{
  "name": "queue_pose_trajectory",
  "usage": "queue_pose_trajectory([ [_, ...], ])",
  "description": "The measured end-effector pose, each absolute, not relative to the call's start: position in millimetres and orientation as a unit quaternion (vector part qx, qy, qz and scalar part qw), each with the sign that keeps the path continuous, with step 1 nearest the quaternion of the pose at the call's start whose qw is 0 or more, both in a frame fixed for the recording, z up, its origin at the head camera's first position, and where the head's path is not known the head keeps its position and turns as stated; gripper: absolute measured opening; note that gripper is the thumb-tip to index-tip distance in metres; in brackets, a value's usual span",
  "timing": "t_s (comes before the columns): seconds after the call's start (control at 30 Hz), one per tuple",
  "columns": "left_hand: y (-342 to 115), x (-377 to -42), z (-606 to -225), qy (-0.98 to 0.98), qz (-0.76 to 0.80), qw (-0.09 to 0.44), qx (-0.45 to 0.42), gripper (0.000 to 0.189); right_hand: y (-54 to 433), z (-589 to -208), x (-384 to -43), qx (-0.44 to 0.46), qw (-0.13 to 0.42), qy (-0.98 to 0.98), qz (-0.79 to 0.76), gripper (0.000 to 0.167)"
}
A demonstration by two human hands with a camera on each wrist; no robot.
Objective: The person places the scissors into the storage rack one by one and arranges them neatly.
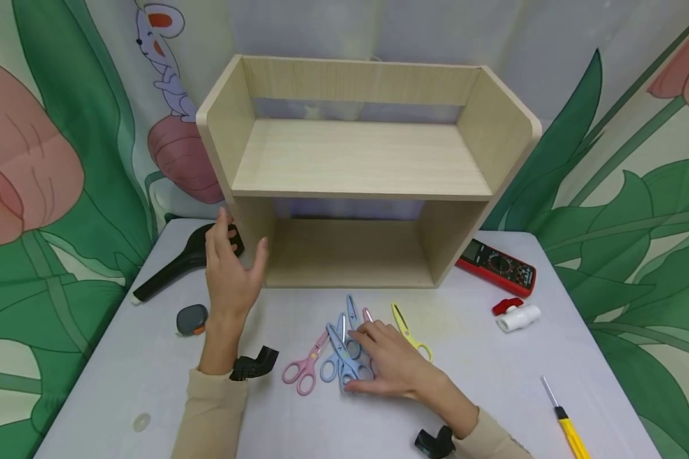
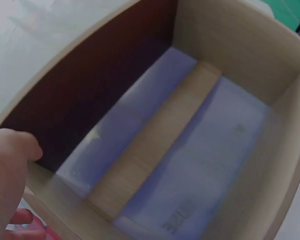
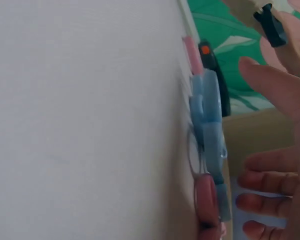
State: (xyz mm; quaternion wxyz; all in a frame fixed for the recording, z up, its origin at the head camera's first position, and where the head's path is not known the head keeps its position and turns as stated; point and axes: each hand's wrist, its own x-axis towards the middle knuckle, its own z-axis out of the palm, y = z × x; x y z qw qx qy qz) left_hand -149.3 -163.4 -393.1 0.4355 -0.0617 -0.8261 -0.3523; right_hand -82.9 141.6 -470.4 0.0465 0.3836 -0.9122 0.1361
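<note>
A black hair dryer (image 1: pixel 192 256) is lying beside the left hand (image 1: pixel 232 274), whose thumb and fingers are standing apart at the side of the wooden shelf (image 1: pixel 362 159). Pink scissors (image 1: pixel 310 363) and blue scissors (image 1: pixel 344 357) are lying on the tabletop (image 1: pixel 321 433); the right hand (image 1: pixel 392 363) is hovering above, fingers parted.

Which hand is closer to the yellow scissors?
The right hand: it is over the blue scissors, just beside the yellow scissors. The left hand is farther off to the left, holding the side of the wooden shelf.
</note>
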Motion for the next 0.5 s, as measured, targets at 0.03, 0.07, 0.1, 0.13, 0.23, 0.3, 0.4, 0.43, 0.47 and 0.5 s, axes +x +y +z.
queue_pose_trajectory([
  [0.03, -164, -150, -395, -0.826, -0.362, 0.43, -0.053, 0.074, 141, -473, -81, 0.389, 0.046, -0.911, 0.132, 0.087],
  [0.07, -164, -150, -396, -0.826, -0.37, 0.423, -0.046, 0.074, 140, -474, -80, 0.395, 0.046, -0.909, 0.127, 0.084],
  [0.1, -164, -151, -398, -0.826, -0.379, 0.415, -0.039, 0.074, 140, -476, -78, 0.4, 0.047, -0.907, 0.123, 0.081],
  [0.13, -164, -151, -400, -0.828, -0.384, 0.408, -0.032, 0.074, 139, -477, -76, 0.404, 0.048, -0.906, 0.117, 0.078],
  [0.23, -166, -153, -406, -0.832, -0.39, 0.395, -0.022, 0.07, 138, -480, -72, 0.409, 0.051, -0.905, 0.1, 0.074],
  [0.3, -167, -156, -410, -0.835, -0.387, 0.392, -0.022, 0.065, 137, -481, -70, 0.41, 0.058, -0.906, 0.089, 0.074],
  [0.4, -168, -159, -413, -0.836, -0.381, 0.393, -0.027, 0.059, 135, -484, -68, 0.415, 0.08, -0.903, 0.077, 0.074],
  [0.43, -169, -160, -414, -0.837, -0.38, 0.393, -0.028, 0.056, 135, -485, -68, 0.417, 0.091, -0.901, 0.074, 0.073],
  [0.47, -169, -161, -415, -0.837, -0.379, 0.393, -0.029, 0.055, 134, -486, -68, 0.419, 0.102, -0.899, 0.072, 0.072],
  [0.5, -169, -161, -415, -0.838, -0.378, 0.392, -0.029, 0.054, 133, -486, -67, 0.42, 0.112, -0.898, 0.071, 0.07],
])
